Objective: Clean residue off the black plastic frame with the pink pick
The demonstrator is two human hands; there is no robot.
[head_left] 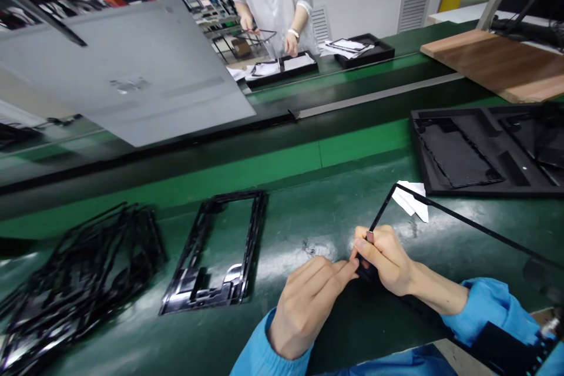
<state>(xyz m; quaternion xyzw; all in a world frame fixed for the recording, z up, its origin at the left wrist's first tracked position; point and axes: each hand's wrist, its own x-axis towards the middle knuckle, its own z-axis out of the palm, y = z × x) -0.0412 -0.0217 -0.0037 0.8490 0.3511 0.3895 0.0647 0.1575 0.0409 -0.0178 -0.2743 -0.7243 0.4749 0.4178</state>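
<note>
A thin black rectangular frame (476,225) is tilted up off the bench, its far corner raised and one long side running out to the right. My right hand (390,261) closes around its short side, with a small brownish tab (370,237) showing by the thumb. Close against it, my left hand (311,299) has its fingertips pressed together at the frame's edge; what lies between them is hidden. Left of my hands, another black frame (253,235) with shiny plates at its near end lies flat. A heap of similar black frames (97,270) sits farther left.
A black foam tray (420,170) with frames stands at the right, beside crumpled white paper (412,202). Dark wisps (311,247) lie on the green bench (291,211). A grey panel (145,70) hangs ahead. Across the bench, a person (273,0) handles a frame over trays; a wooden board (497,64) lies right.
</note>
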